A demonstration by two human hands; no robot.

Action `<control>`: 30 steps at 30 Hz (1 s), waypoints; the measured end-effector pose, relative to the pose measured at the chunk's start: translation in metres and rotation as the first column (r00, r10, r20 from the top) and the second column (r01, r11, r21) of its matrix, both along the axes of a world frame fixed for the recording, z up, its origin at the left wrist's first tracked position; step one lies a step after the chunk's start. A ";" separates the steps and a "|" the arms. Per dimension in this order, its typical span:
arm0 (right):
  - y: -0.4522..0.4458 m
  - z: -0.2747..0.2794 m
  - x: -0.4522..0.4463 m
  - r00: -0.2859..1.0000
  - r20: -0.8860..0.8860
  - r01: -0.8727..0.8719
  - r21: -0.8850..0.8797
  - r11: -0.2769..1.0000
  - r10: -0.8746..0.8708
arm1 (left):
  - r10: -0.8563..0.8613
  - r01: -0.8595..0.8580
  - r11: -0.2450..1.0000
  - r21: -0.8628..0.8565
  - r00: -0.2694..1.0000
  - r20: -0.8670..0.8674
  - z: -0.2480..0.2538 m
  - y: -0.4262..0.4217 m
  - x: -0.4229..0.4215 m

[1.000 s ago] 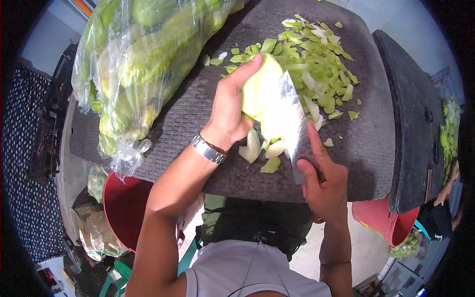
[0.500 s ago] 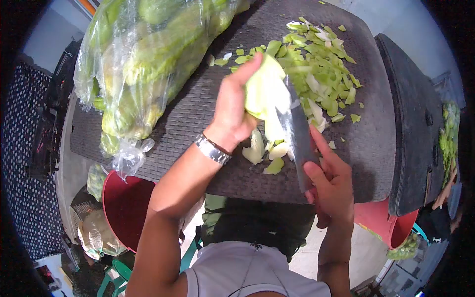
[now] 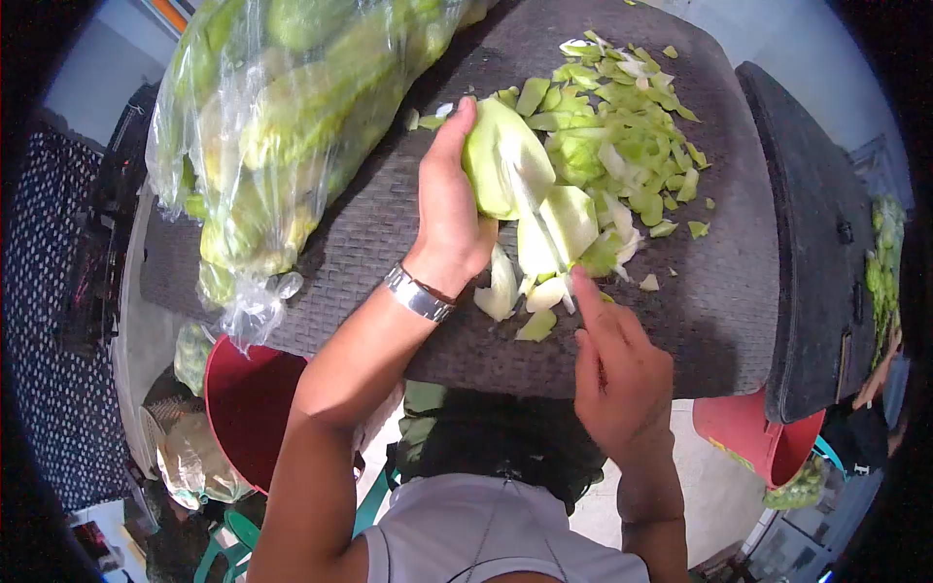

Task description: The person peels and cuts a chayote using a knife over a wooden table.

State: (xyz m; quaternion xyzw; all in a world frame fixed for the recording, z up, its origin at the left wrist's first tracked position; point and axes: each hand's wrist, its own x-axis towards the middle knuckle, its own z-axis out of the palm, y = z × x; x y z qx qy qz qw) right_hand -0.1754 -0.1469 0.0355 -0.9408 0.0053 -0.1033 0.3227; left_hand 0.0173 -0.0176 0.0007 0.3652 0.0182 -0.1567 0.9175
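Note:
My left hand [image 3: 452,199], with a metal watch at its wrist, holds a pale green peeled vegetable [image 3: 501,155] from its left side. In my right hand [image 3: 622,374] is a knife [image 3: 546,228], seen nearly edge-on, its handle hidden by my fingers. The blade lies against the vegetable's lower right side, where a thick pale slice [image 3: 567,222] leans outward. Beyond and to the right spreads a heap of green peelings and slices [image 3: 641,136]. A few pale pieces [image 3: 498,289] lie just below the vegetable.
A clear plastic bag of green vegetables [image 3: 292,126] lies on the left of the dark woven tabletop [image 3: 379,282]. One red bucket [image 3: 248,408] stands below left, another [image 3: 748,428] below right. A dark chair back [image 3: 816,243] rises at the right.
The knife has turned from showing its broad face to nearly edge-on, and my right hand has rolled over with it. The vegetable has shifted slightly left, and a thick slice now leans from it.

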 end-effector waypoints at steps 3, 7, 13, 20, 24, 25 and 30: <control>0.010 0.009 -0.004 0.998 0.007 -0.055 -0.047 0.997 0.056 | 0.034 -0.034 0.999 -0.008 0.999 0.018 0.000 0.001 -0.002; 0.009 0.009 -0.007 0.994 0.017 -0.107 -0.076 0.991 0.109 | 0.082 -0.081 0.996 -0.045 0.997 0.018 0.001 0.000 -0.003; 0.013 0.013 -0.008 0.994 0.015 -0.110 -0.027 0.994 0.110 | 0.133 -0.129 0.990 -0.049 0.987 0.088 -0.001 0.000 -0.005; 0.017 0.009 -0.005 0.993 0.016 -0.119 -0.045 0.992 0.120 | 0.200 -0.194 0.980 -0.051 0.965 0.170 -0.001 -0.004 -0.013; 0.023 0.010 -0.003 0.995 -0.018 -0.095 -0.054 0.994 0.095 | 0.226 -0.224 0.974 -0.034 0.951 0.211 -0.002 -0.004 -0.014; 0.025 0.007 -0.002 0.997 -0.010 -0.081 -0.069 0.994 0.080 | 0.234 -0.234 0.972 -0.024 0.946 0.224 -0.004 -0.005 -0.015; 0.031 0.004 0.000 0.999 0.009 -0.034 -0.092 0.995 0.034 | 0.285 -0.295 0.955 0.004 0.926 0.248 -0.005 -0.007 -0.017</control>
